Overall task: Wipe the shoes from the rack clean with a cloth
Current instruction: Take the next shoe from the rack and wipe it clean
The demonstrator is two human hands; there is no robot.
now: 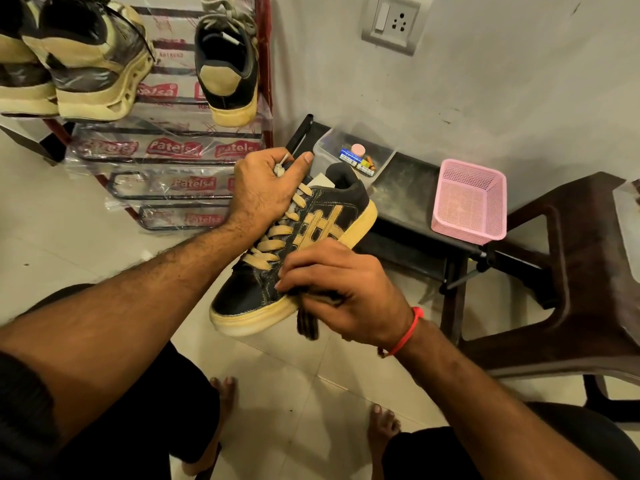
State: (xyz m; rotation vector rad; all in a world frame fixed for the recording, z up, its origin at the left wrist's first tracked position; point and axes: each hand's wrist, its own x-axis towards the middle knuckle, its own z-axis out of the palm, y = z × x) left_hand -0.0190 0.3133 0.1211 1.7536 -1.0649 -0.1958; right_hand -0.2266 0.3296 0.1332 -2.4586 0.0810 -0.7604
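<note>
A black sneaker [249,296] with tan stripes, tan laces and a pale yellow sole is held in the air in the middle of the view, toe pointing toward me. My left hand [263,188] grips it over the tongue and upper laces, with the lace ends bunched in the fingers. My right hand [343,292] presses a dark cloth [307,323] against the shoe's right side near the sole, fingers curled around the cloth. Most of the cloth is hidden under that hand.
The red shoe rack [266,64], wrapped in printed plastic, stands at the upper left with a matching black sneaker [227,71] and a pair of grey-and-cream sneakers [90,64]. A low black stand [408,188] holds a clear box and a pink basket [471,202]. A brown plastic chair [571,271] is at right.
</note>
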